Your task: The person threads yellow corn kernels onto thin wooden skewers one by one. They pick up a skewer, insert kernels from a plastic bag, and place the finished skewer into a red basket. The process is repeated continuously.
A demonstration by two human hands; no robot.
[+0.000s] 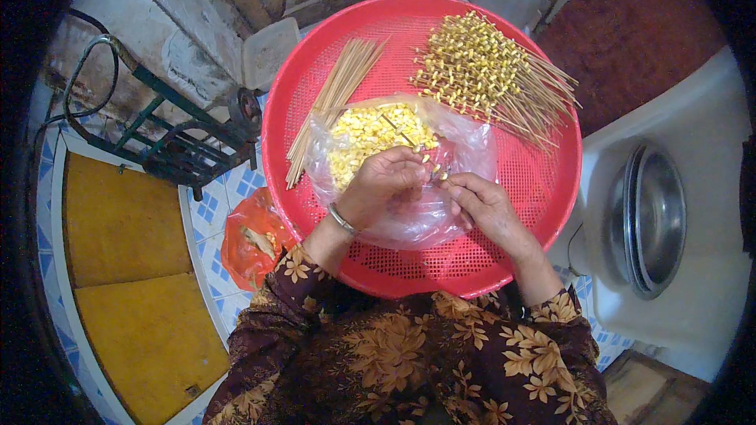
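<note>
A clear plastic bag (413, 230) lies spread in a round red plastic sieve tray (567, 200), holding many yellow kernel-like pieces (366, 136). Over the bag, my left hand (393, 180) is curled, a bracelet on its wrist; its fingers face a thin dark stick (397, 130) with yellow pieces, but their hold is unclear. My right hand (481, 203) pinches a small item near a yellow piece (443, 176), just right of my left hand. Bare thin sticks (336, 94) lie at the tray's left. A heap of sticks bearing yellow pieces (478, 65) lies at its upper right.
At the left stand a green metal hand truck (159, 124) and a yellow-brown panel (136, 218). A red plastic bag (236, 254) lies on the tiled floor. Metal basins (661, 218) stand at the right. Beyond the tray sits a pale plastic container (269, 53).
</note>
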